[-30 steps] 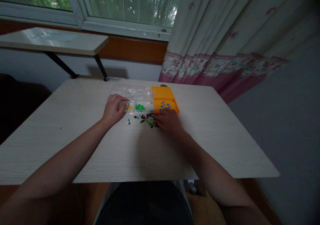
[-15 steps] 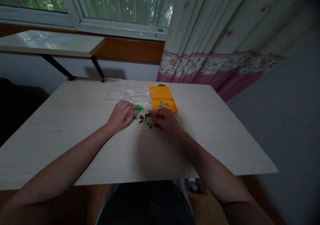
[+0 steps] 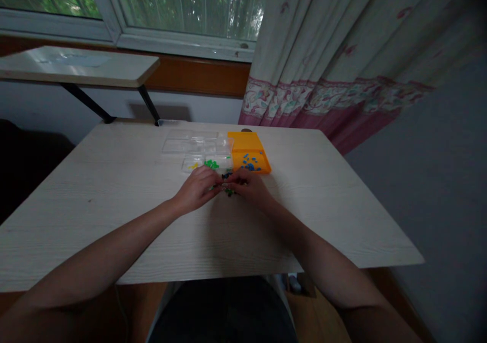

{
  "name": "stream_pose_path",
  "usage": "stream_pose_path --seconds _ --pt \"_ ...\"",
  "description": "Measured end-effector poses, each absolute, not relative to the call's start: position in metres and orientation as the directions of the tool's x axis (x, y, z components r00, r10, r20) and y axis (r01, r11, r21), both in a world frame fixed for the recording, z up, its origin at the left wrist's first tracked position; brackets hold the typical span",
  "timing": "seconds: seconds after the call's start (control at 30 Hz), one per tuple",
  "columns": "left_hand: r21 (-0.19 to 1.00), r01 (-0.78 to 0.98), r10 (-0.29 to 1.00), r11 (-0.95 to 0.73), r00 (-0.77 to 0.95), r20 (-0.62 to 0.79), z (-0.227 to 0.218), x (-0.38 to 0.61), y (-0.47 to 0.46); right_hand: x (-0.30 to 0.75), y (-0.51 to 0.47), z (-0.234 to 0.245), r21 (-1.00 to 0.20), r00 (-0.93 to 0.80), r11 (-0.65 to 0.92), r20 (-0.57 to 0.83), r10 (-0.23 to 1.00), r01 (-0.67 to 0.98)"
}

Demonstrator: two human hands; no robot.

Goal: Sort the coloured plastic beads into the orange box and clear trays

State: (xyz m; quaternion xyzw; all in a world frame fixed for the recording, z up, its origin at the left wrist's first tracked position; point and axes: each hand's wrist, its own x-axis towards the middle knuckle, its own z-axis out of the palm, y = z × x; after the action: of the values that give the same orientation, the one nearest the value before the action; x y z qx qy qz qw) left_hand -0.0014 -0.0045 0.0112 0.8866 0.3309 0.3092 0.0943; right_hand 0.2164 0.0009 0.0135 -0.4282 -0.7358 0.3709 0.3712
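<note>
My left hand (image 3: 198, 188) and my right hand (image 3: 251, 186) meet fingertip to fingertip over a pile of small mixed pieces (image 3: 229, 192), dark and green ones showing. Both sets of fingers are pinched together, and whatever they hold is too small to tell. Just beyond them stands a clear plastic tray (image 3: 185, 166), with green pieces (image 3: 211, 164) in one compartment and yellow pieces (image 3: 194, 166) in another. To its right is an orange tray (image 3: 257, 141) with small blue pieces (image 3: 250, 166) scattered in its nearer part. My hands cover most of the pile.
More clear plastic trays (image 3: 173, 144) lie behind, toward the wall. A small dark round object (image 3: 246, 130) sits at the back edge of the pale table (image 3: 160, 251). At the back left rises a raised shelf (image 3: 125, 74) on black legs. A curtain (image 3: 304, 64) hangs behind.
My left hand has moved right and slightly nearer, from beside the green pieces to my right hand over the pile. The yellow pieces are now uncovered. My right hand has barely moved.
</note>
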Motion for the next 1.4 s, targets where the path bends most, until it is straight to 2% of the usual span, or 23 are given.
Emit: stream_pose_path --seconds 0.17,0.37,0.47,0.63,0.8,1.0,1.2,1.4 --pt "0.376 0.515 0.636 -0.770 0.576 0.514 0.009 -0.002 -0.003 0.218 0.000 0.014 -0.884 -0.353 0.334 0.214 0.911 0.328" --pt "0.378 0.561 0.668 -0.736 0.515 0.537 0.012 -0.007 0.000 0.220 0.002 0.013 -0.817 -0.375 0.415 0.267 0.888 0.399" --pt "0.377 0.615 0.700 -0.692 0.446 0.557 0.009 -0.013 0.007 0.223 0.005 0.013 -0.727 -0.348 0.454 0.307 0.886 0.515" --pt "0.406 0.661 0.736 -0.631 0.345 0.583 0.004 -0.022 0.018 0.229 0.007 0.012 -0.457 -0.418 0.544 0.353 0.837 0.704" --pt "0.326 0.741 0.734 -0.587 0.318 0.600 0.001 -0.024 0.021 0.228 0.002 0.012 -0.279 -0.447 0.539 0.330 0.831 0.795" --pt "0.244 0.813 0.743 -0.529 0.304 0.597 0.000 -0.022 0.025 0.216 0.000 0.013 -0.159 -0.455 0.523 0.328 0.828 0.837" --pt "0.260 0.818 0.756 -0.512 0.287 0.588 0.001 -0.020 0.026 0.209 0.005 0.010 -0.047 -0.488 0.533 0.340 0.804 0.845" --pt "0.297 0.805 0.764 -0.513 0.271 0.586 -0.001 -0.021 0.027 0.208 0.004 0.015 0.004 -0.498 0.524 0.319 0.806 0.852"
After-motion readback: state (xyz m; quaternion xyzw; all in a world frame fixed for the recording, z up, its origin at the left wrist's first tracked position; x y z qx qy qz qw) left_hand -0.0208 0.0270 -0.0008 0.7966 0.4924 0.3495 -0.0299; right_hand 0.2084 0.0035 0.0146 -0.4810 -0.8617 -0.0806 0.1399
